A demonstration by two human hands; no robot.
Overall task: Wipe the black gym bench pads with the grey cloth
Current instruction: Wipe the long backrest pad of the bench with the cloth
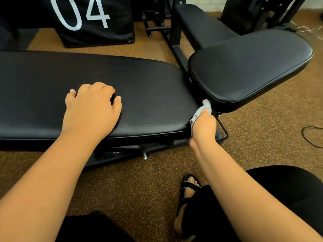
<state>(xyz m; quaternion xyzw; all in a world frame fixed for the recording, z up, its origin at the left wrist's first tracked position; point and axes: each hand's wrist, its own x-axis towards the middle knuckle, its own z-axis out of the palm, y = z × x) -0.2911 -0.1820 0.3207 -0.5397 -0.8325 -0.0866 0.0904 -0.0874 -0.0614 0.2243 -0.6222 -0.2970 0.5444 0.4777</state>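
Fingers of right hand (203, 127) curl round cloth (201, 112), fingertips hidden, at gap between long pad (104, 81) and seat pad (250, 67). Left hand (92, 105) rests on long pad, fingers bent, loosely spread. Cloth mostly hidden.

Your left hand (91, 103) lies palm down, fingers bent at the knuckles, forearm stretched forward from lower left. Your right hand (204, 127) is fisted — thumb up, fingers curled tight around what it holds — with the right forearm reaching in from lower right.
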